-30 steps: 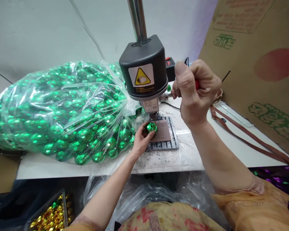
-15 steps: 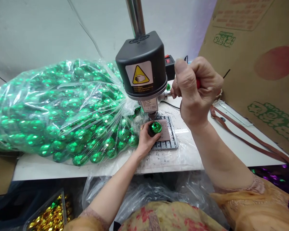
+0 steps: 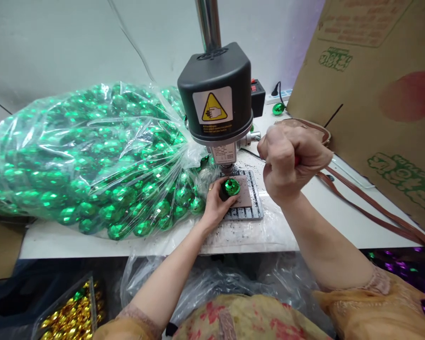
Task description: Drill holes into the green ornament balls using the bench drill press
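Note:
A shiny green ball ornament [image 3: 231, 186] sits in a dark holder on the slotted metal base [image 3: 257, 208] of a small drill press [image 3: 216, 89]. My left hand [image 3: 217, 203] curls its thumb and fingers around the holder and ornament, right under the drill head. My right hand [image 3: 286, 163] is closed around the press's feed lever; a bit of red grip shows between the fingers, and most of the lever is hidden. Dark shavings are scattered over the base.
A clear plastic bag [image 3: 85, 160] full of green balls fills the table's left side. A cardboard box [image 3: 382, 104] stands at right, near a brown strap [image 3: 368, 208] and a loose green ball [image 3: 278, 109]. Gold balls [image 3: 71, 311] lie in a container below the table.
My right hand has come down and slightly forward with the lever. My left hand stays at the green ball ornament. The whole view has shifted a little.

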`<state>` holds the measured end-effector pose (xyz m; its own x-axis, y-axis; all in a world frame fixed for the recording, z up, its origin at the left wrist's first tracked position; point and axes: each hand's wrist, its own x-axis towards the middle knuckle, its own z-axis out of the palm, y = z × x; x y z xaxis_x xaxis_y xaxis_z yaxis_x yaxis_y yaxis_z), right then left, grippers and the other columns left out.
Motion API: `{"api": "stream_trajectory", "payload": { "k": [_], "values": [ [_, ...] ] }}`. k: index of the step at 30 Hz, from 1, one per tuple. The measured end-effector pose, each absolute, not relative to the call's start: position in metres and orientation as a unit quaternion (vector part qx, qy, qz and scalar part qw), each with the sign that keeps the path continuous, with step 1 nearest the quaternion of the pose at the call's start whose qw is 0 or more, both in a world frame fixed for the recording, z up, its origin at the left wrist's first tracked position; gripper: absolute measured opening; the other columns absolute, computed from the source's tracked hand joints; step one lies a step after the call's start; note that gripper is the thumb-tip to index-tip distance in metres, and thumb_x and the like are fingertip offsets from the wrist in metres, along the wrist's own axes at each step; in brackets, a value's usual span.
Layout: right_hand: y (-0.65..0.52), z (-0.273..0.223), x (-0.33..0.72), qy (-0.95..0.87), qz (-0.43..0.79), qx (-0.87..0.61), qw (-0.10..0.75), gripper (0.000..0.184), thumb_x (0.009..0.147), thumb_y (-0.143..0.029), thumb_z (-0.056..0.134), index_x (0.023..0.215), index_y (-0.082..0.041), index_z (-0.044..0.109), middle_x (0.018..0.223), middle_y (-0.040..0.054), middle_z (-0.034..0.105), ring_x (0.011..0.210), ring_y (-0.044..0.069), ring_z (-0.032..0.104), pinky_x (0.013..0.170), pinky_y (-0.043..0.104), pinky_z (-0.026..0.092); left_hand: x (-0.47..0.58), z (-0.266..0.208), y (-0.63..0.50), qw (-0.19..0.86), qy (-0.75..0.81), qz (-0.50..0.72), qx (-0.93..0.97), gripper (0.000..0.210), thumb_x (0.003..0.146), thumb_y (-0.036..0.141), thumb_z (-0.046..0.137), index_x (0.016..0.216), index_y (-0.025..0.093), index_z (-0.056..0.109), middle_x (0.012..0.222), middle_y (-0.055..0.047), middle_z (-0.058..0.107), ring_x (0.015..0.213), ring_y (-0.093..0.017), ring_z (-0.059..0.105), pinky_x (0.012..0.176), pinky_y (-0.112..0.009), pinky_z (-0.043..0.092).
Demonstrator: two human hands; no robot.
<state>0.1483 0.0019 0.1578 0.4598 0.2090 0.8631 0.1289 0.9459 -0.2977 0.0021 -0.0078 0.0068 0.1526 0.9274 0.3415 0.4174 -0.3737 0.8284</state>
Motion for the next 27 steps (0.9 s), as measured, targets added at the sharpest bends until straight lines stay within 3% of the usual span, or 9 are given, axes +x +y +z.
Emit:
{"api": "stream_trajectory", "payload": {
  "k": [11,27],
  "values": [
    [0.004,0.149,0.148,-0.517,0.015,-0.115,0.848,0.05,0.086,-0.02,0.059,0.055,-0.017,0.019,0.048,-0.0062,0.025,0.041,0.004,0.025,0.04,0.027,0.024,0.001,0.006,-0.008,0.284,0.471,0.44,0.71,0.054,0.077,0.033,0.081,0.126,0.023,0.059,0.124,-0.009,0.065,0.121,-0.028,0.058,0.106,-0.044,0.046],
    [0.002,0.136,0.156,-0.579,-0.039,-0.096,0.809,0.046,0.088,-0.013,0.056,0.059,-0.018,0.02,0.054,-0.006,0.027,0.045,0.003,0.033,0.045,0.023,0.034,0.001,0.004,-0.008,0.263,0.459,0.441,0.725,0.053,0.079,0.033,0.079,0.127,0.021,0.058,0.123,-0.009,0.065,0.118,-0.027,0.06,0.101,-0.041,0.048]
  ]
}}
